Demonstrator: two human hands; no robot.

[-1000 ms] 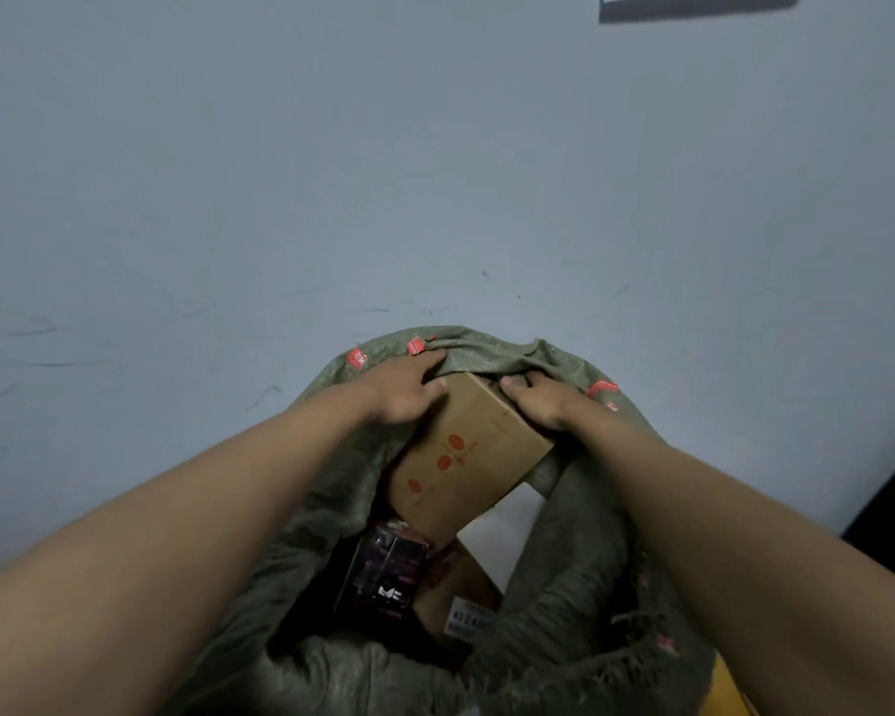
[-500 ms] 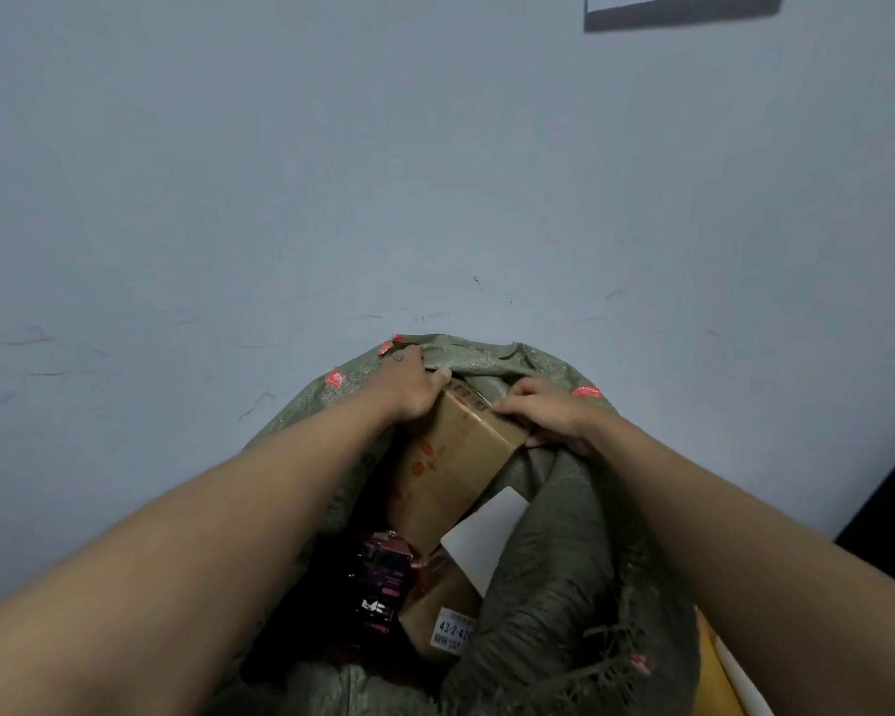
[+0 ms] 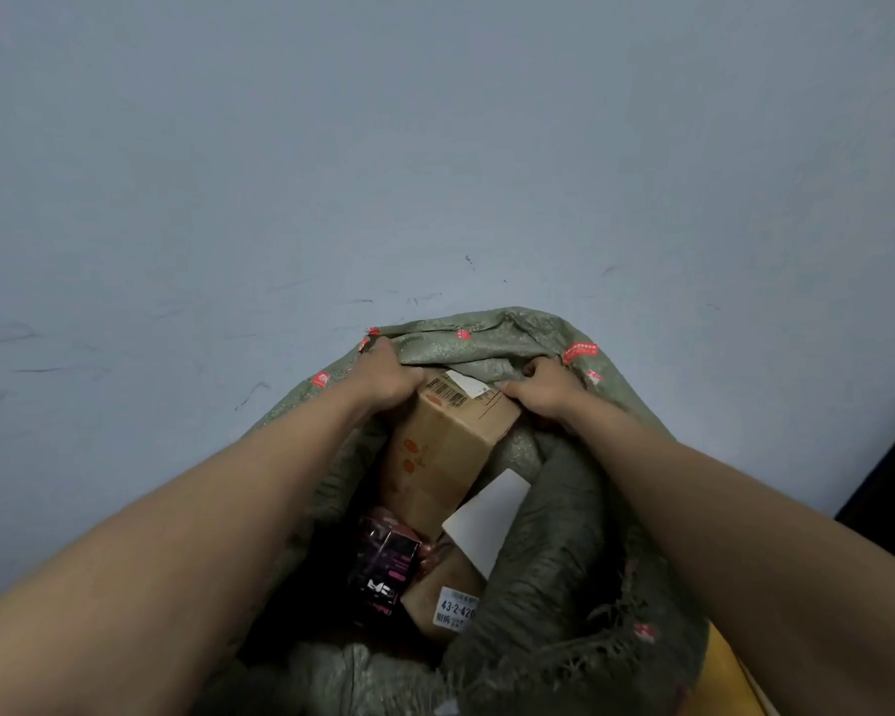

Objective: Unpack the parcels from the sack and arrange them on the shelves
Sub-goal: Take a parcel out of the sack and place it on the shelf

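A green woven plastic sack (image 3: 549, 571) with small red printed marks stood open on the pale grey floor (image 3: 228, 173). Both hands reached into its far rim. The left hand (image 3: 389, 377) and the right hand (image 3: 543, 390) each had a grip curled round an upper corner of a tilted brown cardboard parcel (image 3: 443, 452) bearing a barcode label, its lower end inside the sack. Below it in the sack lay a white flat packet (image 3: 489, 516), a dark box with pink print (image 3: 383, 571) and a second brown carton with a white label (image 3: 448, 599).
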